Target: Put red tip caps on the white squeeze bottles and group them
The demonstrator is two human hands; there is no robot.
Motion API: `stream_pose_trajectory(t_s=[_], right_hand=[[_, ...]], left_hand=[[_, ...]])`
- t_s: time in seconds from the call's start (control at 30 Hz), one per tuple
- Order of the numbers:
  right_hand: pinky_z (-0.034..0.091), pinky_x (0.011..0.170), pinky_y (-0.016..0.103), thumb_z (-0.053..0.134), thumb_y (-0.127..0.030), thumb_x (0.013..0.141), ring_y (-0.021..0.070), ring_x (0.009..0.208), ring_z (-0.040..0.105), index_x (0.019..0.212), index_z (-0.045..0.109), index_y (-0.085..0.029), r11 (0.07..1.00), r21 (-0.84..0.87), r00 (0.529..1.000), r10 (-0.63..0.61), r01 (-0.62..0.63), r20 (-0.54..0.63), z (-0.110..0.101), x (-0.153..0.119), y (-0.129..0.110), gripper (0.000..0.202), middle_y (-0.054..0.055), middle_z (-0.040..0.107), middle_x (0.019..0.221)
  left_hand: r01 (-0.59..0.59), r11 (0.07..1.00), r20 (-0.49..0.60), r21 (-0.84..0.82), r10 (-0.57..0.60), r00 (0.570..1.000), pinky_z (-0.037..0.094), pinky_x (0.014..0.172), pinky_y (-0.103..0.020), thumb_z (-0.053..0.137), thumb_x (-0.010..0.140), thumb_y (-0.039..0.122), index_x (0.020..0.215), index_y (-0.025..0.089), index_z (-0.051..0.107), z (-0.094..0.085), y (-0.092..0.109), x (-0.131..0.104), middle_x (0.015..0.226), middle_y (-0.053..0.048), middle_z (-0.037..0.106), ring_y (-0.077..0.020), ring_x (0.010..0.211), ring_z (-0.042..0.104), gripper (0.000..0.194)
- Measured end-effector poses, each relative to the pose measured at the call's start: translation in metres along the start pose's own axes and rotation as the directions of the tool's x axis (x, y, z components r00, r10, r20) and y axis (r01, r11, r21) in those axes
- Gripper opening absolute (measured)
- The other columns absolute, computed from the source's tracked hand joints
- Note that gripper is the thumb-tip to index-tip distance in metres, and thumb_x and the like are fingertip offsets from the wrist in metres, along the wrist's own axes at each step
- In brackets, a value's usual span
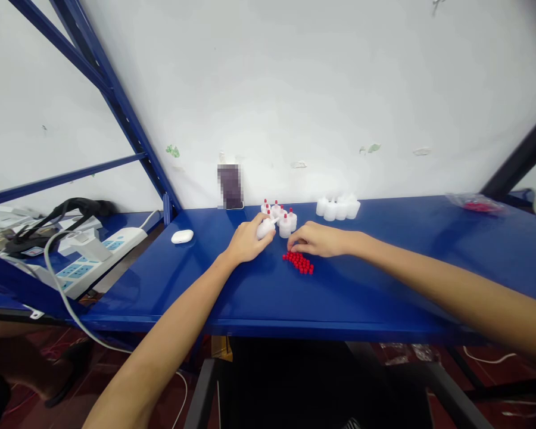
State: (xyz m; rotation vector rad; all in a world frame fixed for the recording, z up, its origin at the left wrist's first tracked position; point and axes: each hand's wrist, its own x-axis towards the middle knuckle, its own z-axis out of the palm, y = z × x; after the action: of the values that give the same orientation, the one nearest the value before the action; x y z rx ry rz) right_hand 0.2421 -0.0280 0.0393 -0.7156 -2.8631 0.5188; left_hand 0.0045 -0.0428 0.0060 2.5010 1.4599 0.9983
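Observation:
My left hand [246,240] is wrapped round a white bottle [264,229], which lies tilted with its bare nozzle pointing up to the right. My right hand [307,239] is pinched at the upper edge of a pile of small red caps [300,263]; whatever is between its fingertips is too small to make out. Behind and between the hands stand several white bottles with red caps [284,225]. Farther right, near the wall, is a group of white bottles [338,208] on which no red caps show.
The blue table [250,304] meets a white wall. A phone [231,186] leans there, and a white case [182,236] lies at the left. Beyond blue shelf posts are power strips [83,268] and cables. A plastic bag with red pieces [477,205] is at the far right.

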Motion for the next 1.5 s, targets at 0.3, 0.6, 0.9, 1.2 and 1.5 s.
stream_pose_trajectory(t_s=[0.3, 0.6, 0.9, 1.2, 1.5], right_hand=[[0.04, 0.063, 0.028, 0.052, -0.018, 0.091, 0.0152, 0.062, 0.059, 0.096, 0.071, -0.019, 0.988, -0.149, 0.998, 0.043, -0.049, -0.042, 0.004, 0.001, 0.01, 0.02, 0.003, 0.068, 0.072], [0.04, 0.065, 0.03, 0.054, -0.019, 0.088, 0.0204, 0.076, 0.062, 0.095, 0.067, -0.02, 0.963, -0.25, 0.989, 0.068, -0.099, -0.132, 0.007, -0.005, 0.012, 0.015, 0.008, 0.069, 0.09], [0.038, 0.065, 0.028, 0.055, -0.033, 0.092, 0.0136, 0.066, 0.055, 0.09, 0.067, -0.018, 0.978, 0.194, 0.849, 0.169, -0.08, -0.501, 0.011, 0.008, -0.001, 0.019, 0.002, 0.069, 0.083], [0.042, 0.063, 0.028, 0.053, -0.036, 0.094, 0.0128, 0.062, 0.057, 0.094, 0.063, -0.018, 0.932, 0.363, 0.851, 0.196, -0.007, -0.487, 0.018, 0.007, 0.0, 0.021, 0.002, 0.07, 0.08], [0.037, 0.068, 0.032, 0.03, -0.031, 0.103, 0.0169, 0.07, 0.05, 0.088, 0.051, -0.02, 0.999, -0.02, 0.923, -0.039, 0.034, -0.382, 0.009, 0.005, -0.01, 0.027, 0.005, 0.058, 0.081]], left_hand=[[-0.059, 0.981, 0.077, 0.186, 0.045, 0.996, 0.046, 0.082, -0.036, 0.05, 0.091, 0.041, 0.115, 0.021, 0.062, 0.002, -0.007, 0.002, 0.085, -0.003, 0.071, -0.0241, 0.077, 0.066, 0.034], [-0.095, 0.989, 0.172, 0.113, 0.074, 0.982, 0.042, 0.062, -0.029, 0.054, 0.086, 0.034, 0.097, 0.019, 0.064, 0.001, -0.003, 0.0, 0.074, -0.003, 0.066, -0.0191, 0.063, 0.061, 0.021], [-0.216, 0.973, 0.138, 0.076, 0.204, 0.969, 0.047, 0.077, -0.034, 0.051, 0.088, 0.03, 0.103, 0.016, 0.062, 0.0, -0.001, 0.002, 0.093, -0.008, 0.062, -0.0218, 0.081, 0.058, 0.024], [-0.108, 0.994, 0.179, 0.029, 0.101, 0.979, 0.037, 0.059, -0.027, 0.051, 0.087, 0.029, 0.098, 0.017, 0.059, -0.004, 0.003, 0.001, 0.075, -0.002, 0.062, -0.0168, 0.062, 0.054, 0.018], [-0.151, 0.989, 0.179, -0.014, 0.151, 0.972, 0.038, 0.06, -0.026, 0.049, 0.089, 0.032, 0.093, 0.017, 0.055, -0.011, 0.012, -0.001, 0.074, -0.002, 0.061, -0.0154, 0.062, 0.053, 0.016]])
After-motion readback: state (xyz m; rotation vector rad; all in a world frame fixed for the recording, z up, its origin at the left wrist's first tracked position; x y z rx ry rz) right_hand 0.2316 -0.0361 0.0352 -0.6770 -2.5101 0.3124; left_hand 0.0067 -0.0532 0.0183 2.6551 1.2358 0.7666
